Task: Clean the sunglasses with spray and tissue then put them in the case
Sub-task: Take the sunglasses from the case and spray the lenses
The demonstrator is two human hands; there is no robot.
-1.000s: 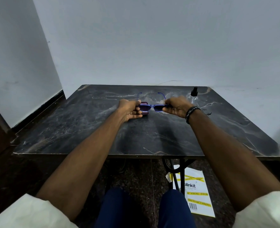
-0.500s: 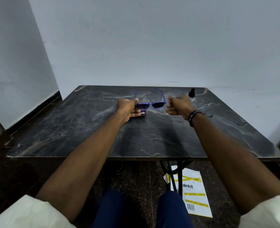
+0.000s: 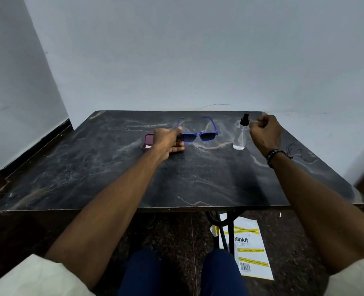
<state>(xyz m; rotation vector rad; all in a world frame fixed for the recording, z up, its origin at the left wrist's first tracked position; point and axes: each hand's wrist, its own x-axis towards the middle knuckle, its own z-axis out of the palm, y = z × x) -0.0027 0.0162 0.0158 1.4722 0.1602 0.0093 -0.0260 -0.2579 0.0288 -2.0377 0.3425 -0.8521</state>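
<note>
Left hand [image 3: 168, 142] pinches sunglasses [image 3: 198, 134] at one corner; right hand [image 3: 264, 133], grip curled, empty, beside spray bottle [image 3: 241, 135]. Risk: knuckles topple bottle.

Dim, cool, even light fills the room, with the pale wall [image 3: 198, 50] the brightest area and a bluish cast overall. The dark counter [image 3: 112, 178] shows a soft sheen near its far edge and a faint shadow under the arms. The wide lens bows the wall corner and counter edges. The right hand [image 3: 264, 133] is slightly motion-blurred, and the floor beneath sits in deep shade
</note>
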